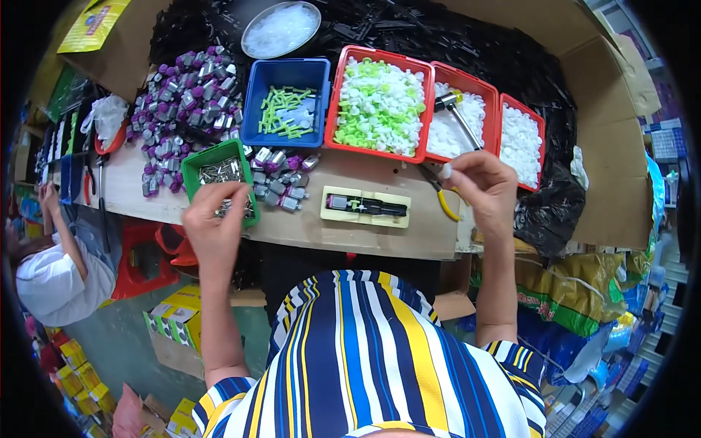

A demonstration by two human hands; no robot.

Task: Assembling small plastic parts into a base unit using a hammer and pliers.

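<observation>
My left hand (215,219) is over the near side of a green bin (191,169) of small metal pins (223,171). Its thumb and fingertips are pinched together, and whatever may be between them is hidden. In front of me a cream-coloured holder (328,216) lies on the table. Set in it are a black elongated part (383,209) and a small silver and purple motor (337,201). My right hand (485,191), raised at the right near the red bins, pinches a small white plastic piece (446,171) between thumb and fingers.
Motors (193,102) are heaped at the left. A blue bin (285,66) holds green parts; red bins (380,152) hold white and green pieces. Yellow-handled pliers (447,206) and a screwdriver (464,120) lie near my right hand. Black parts (467,36) pile behind. Another person (62,270) sits left.
</observation>
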